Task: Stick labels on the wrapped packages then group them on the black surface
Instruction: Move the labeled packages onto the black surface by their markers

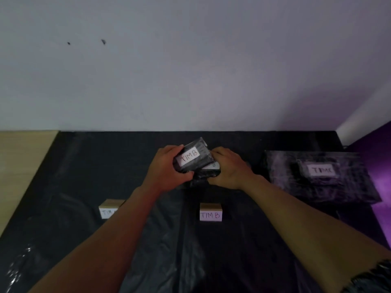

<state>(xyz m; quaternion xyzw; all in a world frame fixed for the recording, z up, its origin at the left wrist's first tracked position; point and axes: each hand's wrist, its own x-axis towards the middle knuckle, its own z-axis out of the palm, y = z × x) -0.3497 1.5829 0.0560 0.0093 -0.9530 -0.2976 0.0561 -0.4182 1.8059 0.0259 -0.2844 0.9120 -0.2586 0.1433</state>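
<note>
two labelled packs (193, 158) sit stacked behind the b marker (211, 212). i grip the upper with my left hand (167, 168), the lower with my right hand (229, 169).

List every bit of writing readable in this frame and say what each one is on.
"TIM B": white label on the wrapped package held in the left hand.
"B": label on the package underneath, mostly hidden, at the right hand.
"TIM B": card on the middle block.
"TIM": card on the left block, the rest hidden by the forearm.
"TIM" plus a blurred letter: label on the right package.
</note>
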